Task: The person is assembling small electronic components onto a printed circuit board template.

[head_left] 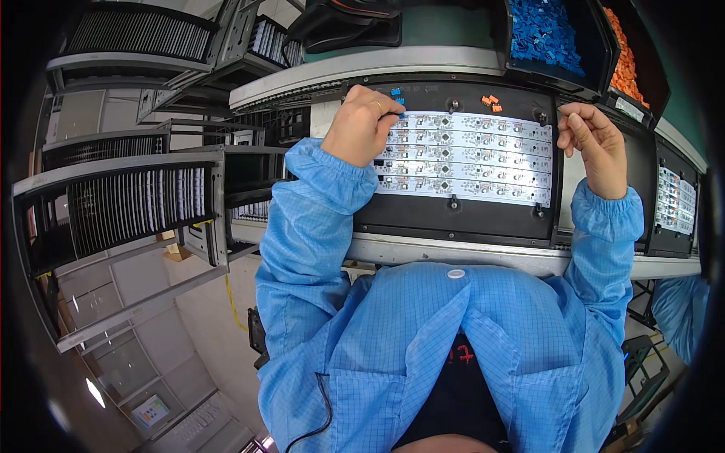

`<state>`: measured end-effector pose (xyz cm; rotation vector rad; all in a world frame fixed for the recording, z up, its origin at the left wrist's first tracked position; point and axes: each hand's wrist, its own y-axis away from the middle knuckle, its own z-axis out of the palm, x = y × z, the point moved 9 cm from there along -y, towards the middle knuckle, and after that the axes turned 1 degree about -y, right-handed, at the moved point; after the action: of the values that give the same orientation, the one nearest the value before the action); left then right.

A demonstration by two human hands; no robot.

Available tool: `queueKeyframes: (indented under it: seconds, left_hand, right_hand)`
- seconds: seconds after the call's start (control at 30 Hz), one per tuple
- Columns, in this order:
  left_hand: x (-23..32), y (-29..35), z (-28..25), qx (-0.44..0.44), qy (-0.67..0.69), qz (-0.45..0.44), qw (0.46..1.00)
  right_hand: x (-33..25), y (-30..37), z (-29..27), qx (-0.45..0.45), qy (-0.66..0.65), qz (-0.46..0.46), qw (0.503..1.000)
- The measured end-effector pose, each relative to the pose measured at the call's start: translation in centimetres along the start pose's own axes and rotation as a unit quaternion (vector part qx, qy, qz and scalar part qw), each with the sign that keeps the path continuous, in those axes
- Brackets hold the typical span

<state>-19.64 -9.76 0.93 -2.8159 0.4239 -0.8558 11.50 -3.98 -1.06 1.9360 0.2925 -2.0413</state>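
One black tray is topped by a white panel, stretched left to right. The right hand is half curled, apart, its grip unclear. By the nearer left hand, a blue piece is pinched at the panel's top left corner.

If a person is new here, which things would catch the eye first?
Probably the big blue gown at lower centre, then the heaped blue parts and orange parts at upper right. Next might come the white boards on the black tray, with the left hand by their upper left corner and the right hand beyond their right edge.
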Motion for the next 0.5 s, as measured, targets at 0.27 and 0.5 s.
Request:
queueKeyframes:
  seconds: [0.27, 0.5]
  left_hand:
    - [0.24, -0.39, 0.72, -0.019, -0.021, 0.043, 0.999]
    - [0.06, -0.29, 0.98, -0.014, -0.014, 0.041, 0.999]
  right_hand:
    - [-0.05, 0.08, 0.25, 0.002, 0.009, 0.0, 1.0]
    - [0.53, -0.21, -0.08, 0.015, 0.012, 0.003, 1.0]
